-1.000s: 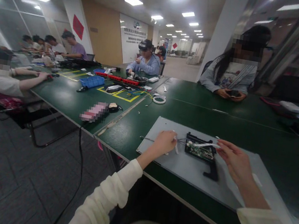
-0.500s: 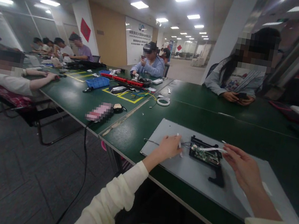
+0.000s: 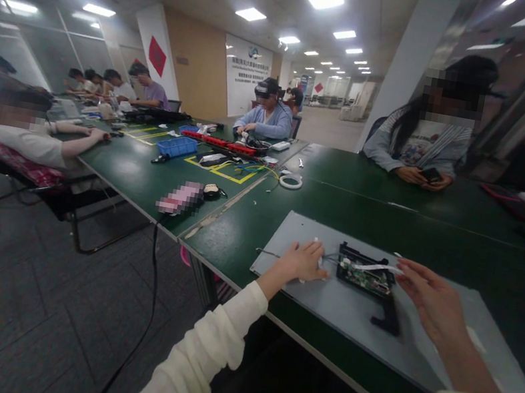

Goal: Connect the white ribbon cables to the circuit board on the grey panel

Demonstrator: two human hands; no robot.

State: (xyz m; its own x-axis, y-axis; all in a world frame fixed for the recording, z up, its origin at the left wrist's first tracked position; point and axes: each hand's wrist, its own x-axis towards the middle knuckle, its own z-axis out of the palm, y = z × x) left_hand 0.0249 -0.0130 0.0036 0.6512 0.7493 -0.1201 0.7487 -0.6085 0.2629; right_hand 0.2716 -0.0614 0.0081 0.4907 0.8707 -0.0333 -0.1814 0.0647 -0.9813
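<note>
A grey flat panel (image 3: 345, 333) lies on the green table in front of me. On it rests a black plastic frame (image 3: 386, 316) with a green circuit board (image 3: 367, 279) inside. My left hand (image 3: 304, 261) lies on the panel left of the frame, fingers spread over a thin grey cable (image 3: 269, 252) and bits of white tape that it partly covers. Between thumb and fingertips, my right hand (image 3: 430, 300) pinches the end of a white ribbon cable (image 3: 377, 267), which stretches leftward over the board. The fingertips hide that end.
A white tape roll (image 3: 290, 181), a small wrench (image 3: 301, 163) and coloured wires lie beyond the panel. To the left are a blurred pink item (image 3: 181, 198) and a blue basket (image 3: 177, 147). Across the table sits a person (image 3: 424, 144) holding a phone; others sit farther off.
My left hand has flattened onto the panel, covering more of the white tape. My right hand keeps its pinch on the ribbon cable. A person across the table has lowered a hand.
</note>
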